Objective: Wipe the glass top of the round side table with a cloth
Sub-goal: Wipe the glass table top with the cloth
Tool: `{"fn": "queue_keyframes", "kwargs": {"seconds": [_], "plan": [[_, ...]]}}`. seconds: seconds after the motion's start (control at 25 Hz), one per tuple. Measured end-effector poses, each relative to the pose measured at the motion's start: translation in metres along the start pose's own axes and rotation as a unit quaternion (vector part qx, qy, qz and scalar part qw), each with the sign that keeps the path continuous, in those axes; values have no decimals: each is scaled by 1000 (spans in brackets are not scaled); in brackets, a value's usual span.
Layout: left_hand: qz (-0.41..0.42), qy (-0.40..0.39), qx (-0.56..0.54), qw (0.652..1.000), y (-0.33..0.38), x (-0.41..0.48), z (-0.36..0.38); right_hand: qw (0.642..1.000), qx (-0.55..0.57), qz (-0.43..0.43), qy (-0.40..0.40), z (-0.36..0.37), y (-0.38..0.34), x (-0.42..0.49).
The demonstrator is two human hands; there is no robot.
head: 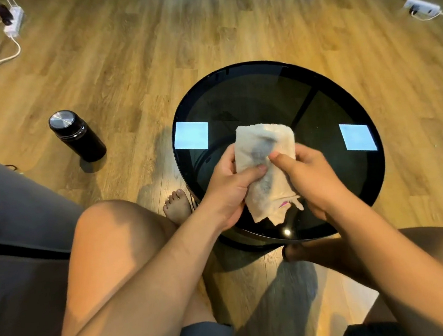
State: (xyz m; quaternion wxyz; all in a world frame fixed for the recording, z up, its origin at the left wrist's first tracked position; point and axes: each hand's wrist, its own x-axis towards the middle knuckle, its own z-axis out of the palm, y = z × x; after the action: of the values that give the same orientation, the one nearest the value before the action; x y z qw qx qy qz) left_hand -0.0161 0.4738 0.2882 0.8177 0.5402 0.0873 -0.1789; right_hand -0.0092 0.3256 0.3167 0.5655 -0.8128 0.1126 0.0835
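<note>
Over glass top (263,102); left hand (227,191), right hand (312,178); fingers pinching cloth (264,169)

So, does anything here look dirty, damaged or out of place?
Yes. The cloth, held over the glass top by both hands, has a grey stain and a frayed lower edge. A black flask stands on the floor, not on the table.

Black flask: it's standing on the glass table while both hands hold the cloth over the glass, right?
Not quite. The black flask stands on the wood floor, left of the round side table, as the head view shows. The rest holds: the left hand and right hand both hold the cloth over the glass.
</note>
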Motion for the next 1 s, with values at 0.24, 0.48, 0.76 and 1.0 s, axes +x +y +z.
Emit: {"fn": "queue_keyframes", "kwargs": {"seconds": [0.24,0.48,0.76,1.0], "plan": [[20,111,304,946,2,13,-20,957,-270,-61,-86,9,16,18],[181,240,542,784,8,47,-66,839,-479,-256,-37,27,63,-3],[156,76,727,665,-16,100,-92,791,-541,-266,-104,54,69,53],[205,122,686,687,-15,97,-92,802,-563,-198,-6,120,11,201]]}}
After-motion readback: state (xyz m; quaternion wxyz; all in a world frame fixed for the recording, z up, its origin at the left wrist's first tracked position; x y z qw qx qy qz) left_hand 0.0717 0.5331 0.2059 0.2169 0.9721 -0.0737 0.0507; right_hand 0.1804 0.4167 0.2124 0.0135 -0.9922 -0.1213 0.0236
